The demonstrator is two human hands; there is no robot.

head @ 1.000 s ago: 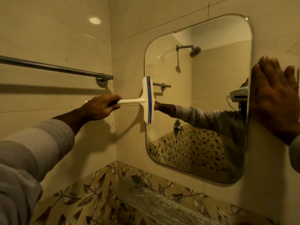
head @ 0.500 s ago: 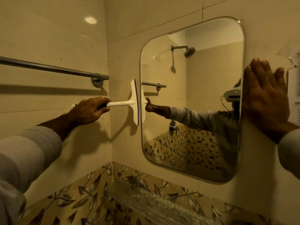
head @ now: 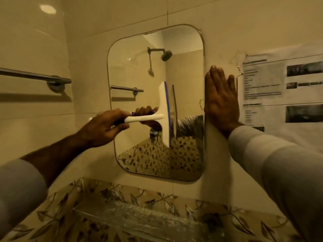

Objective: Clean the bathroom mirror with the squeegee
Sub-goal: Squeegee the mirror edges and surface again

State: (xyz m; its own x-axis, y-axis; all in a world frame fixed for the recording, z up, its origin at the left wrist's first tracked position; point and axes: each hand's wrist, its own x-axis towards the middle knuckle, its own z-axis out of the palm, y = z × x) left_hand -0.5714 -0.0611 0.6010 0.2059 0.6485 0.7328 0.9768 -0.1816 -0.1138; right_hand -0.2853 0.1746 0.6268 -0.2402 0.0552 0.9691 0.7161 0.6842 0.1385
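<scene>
A rounded rectangular mirror [head: 139, 67] hangs on the beige tiled wall. My left hand [head: 103, 128] grips the handle of a white squeegee [head: 164, 112] with a blue blade strip. Its blade stands upright against the glass near the mirror's middle, a little right of centre. My right hand [head: 221, 103] lies flat with fingers spread on the wall, touching the mirror's right edge. The glass reflects a shower head, a towel bar and my sleeve.
A chrome towel bar [head: 35, 77] runs along the left wall. A printed paper sheet [head: 279, 91] is taped to the wall right of the mirror. A glass shelf [head: 136, 217] juts out below, over leaf-patterned tiles [head: 97, 191].
The squeegee has swept right from the mirror's left edge to about its middle. The view has shifted right, bringing the paper sheet into sight. My right hand stays flat on the wall.
</scene>
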